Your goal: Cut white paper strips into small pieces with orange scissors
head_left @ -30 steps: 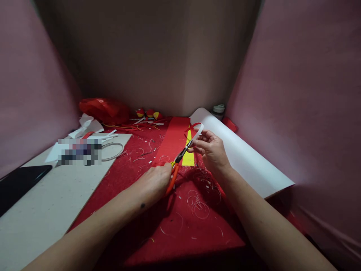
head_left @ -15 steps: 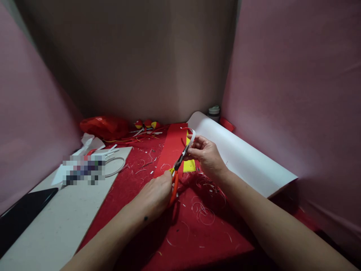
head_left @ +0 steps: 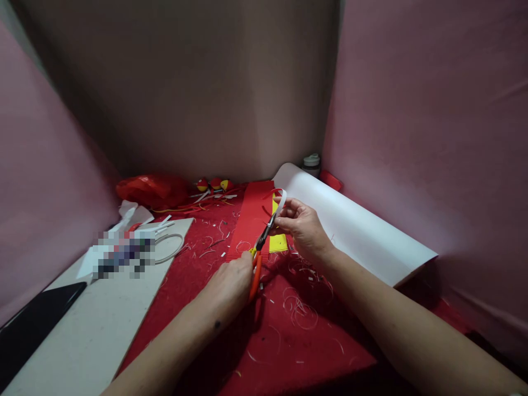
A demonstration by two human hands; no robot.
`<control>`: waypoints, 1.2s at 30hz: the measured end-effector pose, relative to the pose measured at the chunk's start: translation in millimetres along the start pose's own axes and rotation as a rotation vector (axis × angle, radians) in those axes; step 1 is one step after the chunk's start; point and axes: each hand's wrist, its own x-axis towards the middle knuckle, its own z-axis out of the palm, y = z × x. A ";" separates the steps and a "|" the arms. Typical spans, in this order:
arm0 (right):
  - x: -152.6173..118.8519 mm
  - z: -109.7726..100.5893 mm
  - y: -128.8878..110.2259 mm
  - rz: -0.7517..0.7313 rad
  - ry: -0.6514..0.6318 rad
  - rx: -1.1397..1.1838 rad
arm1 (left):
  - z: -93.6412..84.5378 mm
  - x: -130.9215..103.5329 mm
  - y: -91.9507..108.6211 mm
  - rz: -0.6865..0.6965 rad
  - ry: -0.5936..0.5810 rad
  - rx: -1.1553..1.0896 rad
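Observation:
My left hand (head_left: 236,278) is closed round the orange handles of a pair of scissors (head_left: 260,242), whose dark blades point up and away. My right hand (head_left: 303,225) pinches a narrow white paper strip (head_left: 282,202) between thumb and fingers. The strip curls over to the left at its top, and the blade tips meet it close to my right fingertips. Beneath the scissors lie a red corrugated paper sheet (head_left: 251,217) and a yellow piece (head_left: 278,243), partly hidden by my right hand and the blades.
A large curled white sheet (head_left: 350,220) lies to the right, with a lidded cup (head_left: 311,164) behind it. On the left is a pale board (head_left: 119,308) with a black flat object (head_left: 39,330). A red plastic bag (head_left: 152,190) and small red-yellow figures (head_left: 214,184) stand at the back. Thin scraps litter the red cloth.
The view has shifted slightly. The white strip's curled end has turned a little, while both hands keep nearly the same place and hold.

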 end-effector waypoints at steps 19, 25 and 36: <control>3.4 -4.3 -4.9 -0.035 0.001 -0.028 | -11.5 -7.8 10.7 -0.014 -0.021 -0.092; 1.6 -2.3 -1.8 -0.028 -0.019 -0.021 | -10.0 -8.7 7.7 0.030 0.004 -0.046; 1.3 -1.7 -3.0 -0.038 -0.018 -0.040 | -3.2 -4.4 7.8 -0.018 0.013 0.041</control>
